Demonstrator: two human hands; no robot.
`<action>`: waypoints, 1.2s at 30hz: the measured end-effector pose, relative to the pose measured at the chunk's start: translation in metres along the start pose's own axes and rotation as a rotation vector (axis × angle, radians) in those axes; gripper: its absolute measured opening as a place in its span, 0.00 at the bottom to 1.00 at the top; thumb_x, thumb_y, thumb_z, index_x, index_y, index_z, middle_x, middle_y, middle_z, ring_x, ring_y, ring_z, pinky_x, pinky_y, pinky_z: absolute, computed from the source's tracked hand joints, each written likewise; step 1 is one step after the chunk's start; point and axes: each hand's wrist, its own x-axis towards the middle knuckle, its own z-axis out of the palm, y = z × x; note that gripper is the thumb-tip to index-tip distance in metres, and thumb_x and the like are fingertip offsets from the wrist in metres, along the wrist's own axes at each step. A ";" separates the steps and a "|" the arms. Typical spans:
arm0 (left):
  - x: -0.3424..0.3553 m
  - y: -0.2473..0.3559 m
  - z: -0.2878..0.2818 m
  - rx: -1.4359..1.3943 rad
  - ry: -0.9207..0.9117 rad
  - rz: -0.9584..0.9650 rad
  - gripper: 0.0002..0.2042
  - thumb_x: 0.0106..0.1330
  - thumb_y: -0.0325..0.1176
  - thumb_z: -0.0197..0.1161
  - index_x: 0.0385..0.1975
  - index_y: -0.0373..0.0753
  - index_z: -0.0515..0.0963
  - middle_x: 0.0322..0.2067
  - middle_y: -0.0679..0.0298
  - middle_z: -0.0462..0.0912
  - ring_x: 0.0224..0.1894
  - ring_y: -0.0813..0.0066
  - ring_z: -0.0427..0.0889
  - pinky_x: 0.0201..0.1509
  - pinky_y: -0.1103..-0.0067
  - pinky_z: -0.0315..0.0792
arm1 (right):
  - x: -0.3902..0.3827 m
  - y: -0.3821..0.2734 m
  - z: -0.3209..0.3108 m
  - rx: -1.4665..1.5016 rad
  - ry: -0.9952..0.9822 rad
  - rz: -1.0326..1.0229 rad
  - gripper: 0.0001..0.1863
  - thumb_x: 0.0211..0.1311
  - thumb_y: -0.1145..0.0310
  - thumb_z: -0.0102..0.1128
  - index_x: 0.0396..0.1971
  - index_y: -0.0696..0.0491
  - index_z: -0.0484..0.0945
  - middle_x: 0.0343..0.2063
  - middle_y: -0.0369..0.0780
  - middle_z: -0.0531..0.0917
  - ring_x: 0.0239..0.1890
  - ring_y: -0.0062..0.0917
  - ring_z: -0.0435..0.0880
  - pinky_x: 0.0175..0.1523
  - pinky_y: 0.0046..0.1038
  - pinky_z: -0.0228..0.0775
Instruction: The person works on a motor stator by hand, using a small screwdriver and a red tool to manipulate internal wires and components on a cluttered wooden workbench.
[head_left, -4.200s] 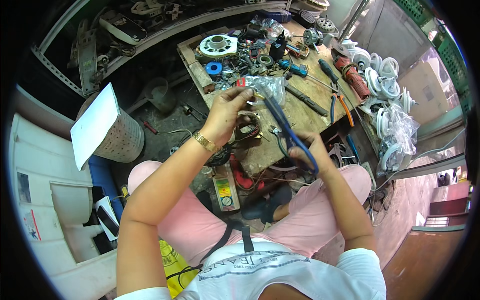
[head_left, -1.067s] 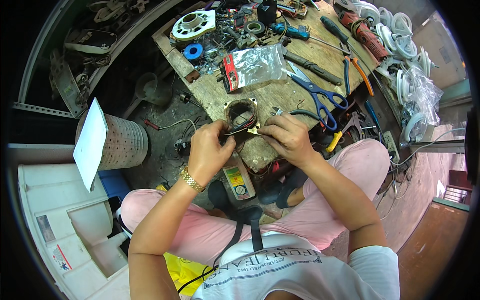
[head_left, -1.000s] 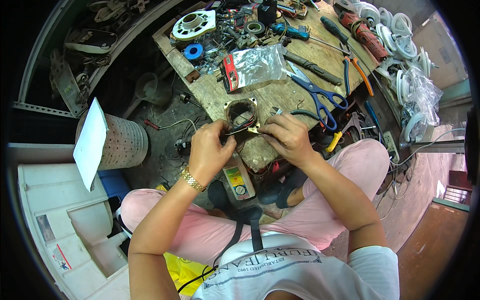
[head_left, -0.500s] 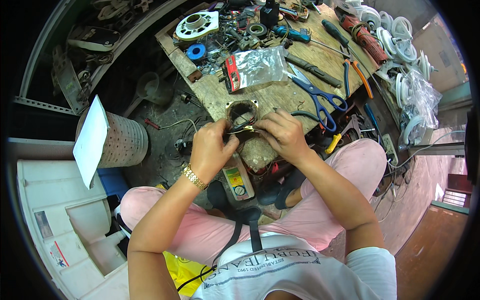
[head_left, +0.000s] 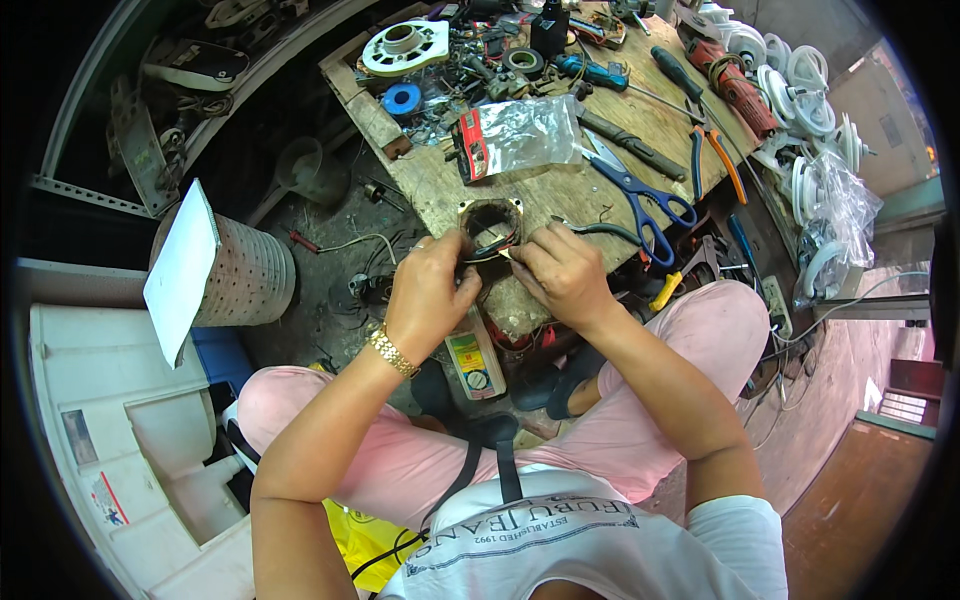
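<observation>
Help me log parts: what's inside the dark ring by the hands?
A pale strip and wires show inside the dark ring. The left hand and right hand partly cover its near side, hiding anything behind.

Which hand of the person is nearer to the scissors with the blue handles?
Right. The right hand is to the left of the scissors and slightly lower in the picture; the left hand is farther left, beyond the right one.
</observation>
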 end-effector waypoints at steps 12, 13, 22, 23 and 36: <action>0.004 -0.002 0.001 0.075 0.020 0.099 0.15 0.53 0.28 0.67 0.42 0.37 0.83 0.41 0.54 0.75 0.43 0.52 0.77 0.46 0.64 0.72 | -0.004 0.000 0.001 0.040 -0.053 0.034 0.11 0.46 0.70 0.71 0.29 0.54 0.78 0.30 0.39 0.77 0.34 0.36 0.78 0.37 0.36 0.74; 0.004 -0.003 0.001 0.136 0.026 0.131 0.15 0.53 0.30 0.67 0.42 0.38 0.83 0.42 0.55 0.74 0.45 0.52 0.76 0.49 0.64 0.71 | -0.003 0.000 0.000 0.048 -0.048 0.032 0.11 0.46 0.70 0.71 0.31 0.54 0.79 0.30 0.39 0.77 0.34 0.36 0.78 0.38 0.36 0.74; 0.009 -0.004 0.009 0.114 -0.026 -0.063 0.15 0.54 0.38 0.71 0.41 0.43 0.85 0.42 0.62 0.76 0.51 0.60 0.72 0.51 0.62 0.62 | -0.007 0.005 -0.005 0.082 -0.043 0.019 0.15 0.47 0.74 0.70 0.38 0.52 0.83 0.34 0.38 0.80 0.35 0.34 0.79 0.39 0.34 0.74; 0.010 -0.004 0.011 0.114 -0.026 -0.063 0.15 0.54 0.38 0.71 0.41 0.43 0.85 0.42 0.62 0.76 0.51 0.60 0.72 0.51 0.62 0.62 | -0.006 0.006 -0.006 0.082 -0.050 0.016 0.15 0.47 0.75 0.69 0.39 0.52 0.83 0.35 0.38 0.80 0.35 0.34 0.79 0.39 0.34 0.74; 0.009 -0.001 0.023 0.071 0.025 -0.155 0.12 0.54 0.35 0.75 0.39 0.46 0.86 0.44 0.64 0.79 0.53 0.61 0.73 0.54 0.59 0.60 | 0.005 0.015 -0.011 0.111 -0.097 -0.063 0.14 0.49 0.77 0.66 0.39 0.54 0.82 0.37 0.40 0.82 0.37 0.37 0.82 0.41 0.35 0.76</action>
